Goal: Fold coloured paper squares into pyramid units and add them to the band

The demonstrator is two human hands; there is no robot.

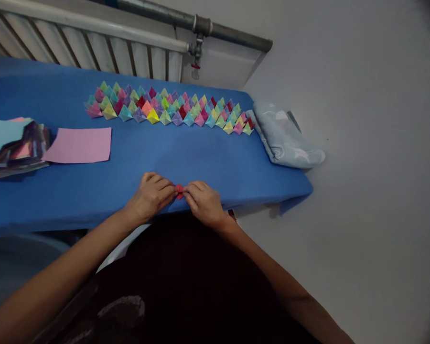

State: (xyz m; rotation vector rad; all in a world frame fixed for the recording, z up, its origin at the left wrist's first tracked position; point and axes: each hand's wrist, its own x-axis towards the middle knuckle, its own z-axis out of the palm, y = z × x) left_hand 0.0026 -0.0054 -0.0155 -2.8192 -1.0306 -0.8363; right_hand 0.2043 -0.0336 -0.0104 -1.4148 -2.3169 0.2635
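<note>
Near the table's front edge, a small red folded paper piece (179,191) is pinched between my two hands. My left hand (152,195) grips its left side with the fingertips closed. From the other side, the thumb and fingers of my right hand (203,200) close on its right end. The fingers cover most of the paper, so its exact fold is hidden. Beyond the hands, several rows of small folded paper pieces (177,118) in many colours stand along the back of the table.
A blue cloth (136,148) covers the table. At left lie a pink paper sheet (82,145) and a stack of coloured paper (7,138). A folded grey-blue fabric (283,138) rests at the right end, by the wall. Behind are a radiator (93,45) and a pipe (232,36).
</note>
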